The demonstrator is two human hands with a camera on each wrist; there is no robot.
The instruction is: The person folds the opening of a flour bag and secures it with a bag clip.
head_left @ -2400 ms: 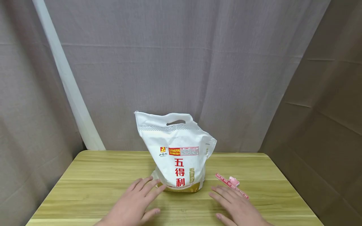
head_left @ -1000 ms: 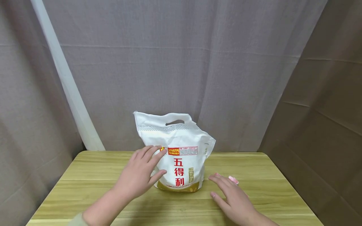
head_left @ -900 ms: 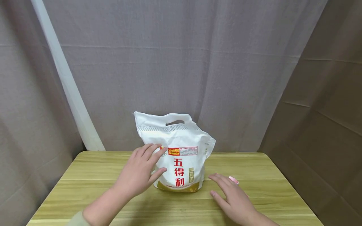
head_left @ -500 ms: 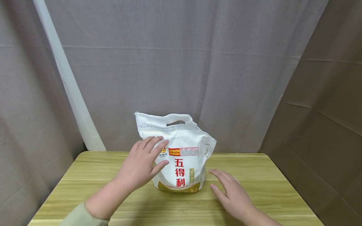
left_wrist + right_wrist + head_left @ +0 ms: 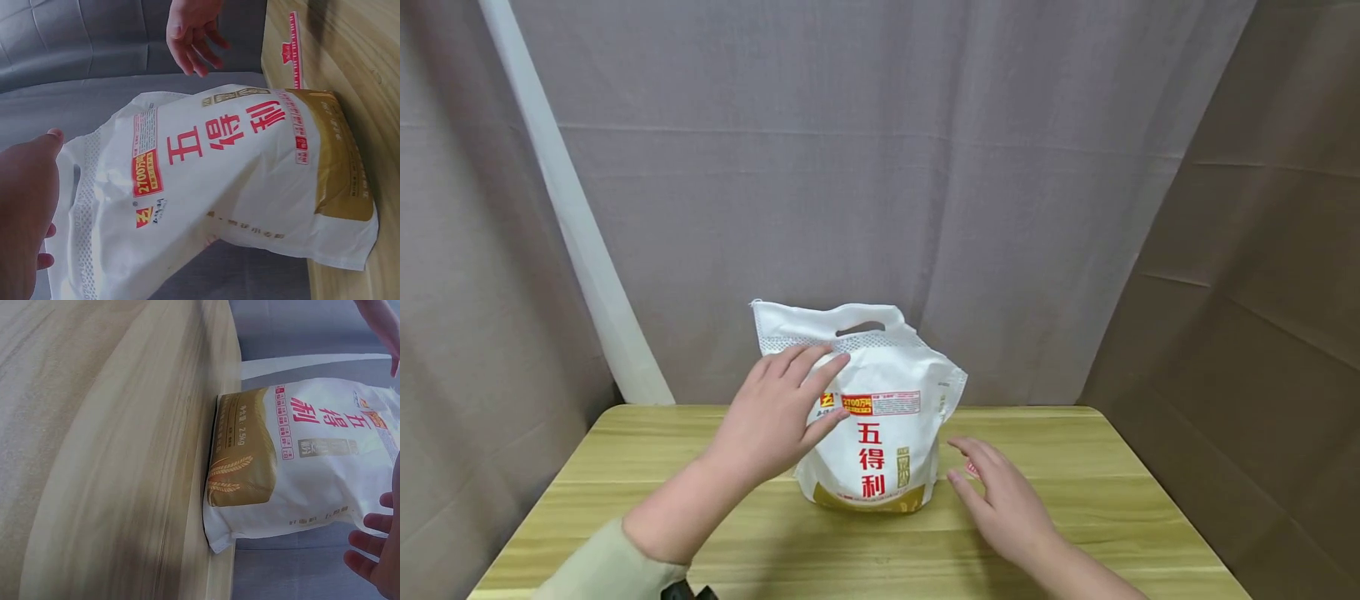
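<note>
The table (image 5: 625, 467) hasn't changed, and the bag (image 5: 880, 417) stands mid-table as before. The left hand (image 5: 778, 417) has climbed up the bag's upper front, fingers spread flat. The right hand (image 5: 1000, 500) hovers open just right of it, now covering most of the pink clip (image 5: 294, 53).

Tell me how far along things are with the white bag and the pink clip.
Done: the white bag stands upright on the table. In hand: the left hand reaches the bag's upper front, fingers straight; the right hand hovers open beside it. Left: the bag's top is unfolded, and the pink clip lies unused on the table.
</note>
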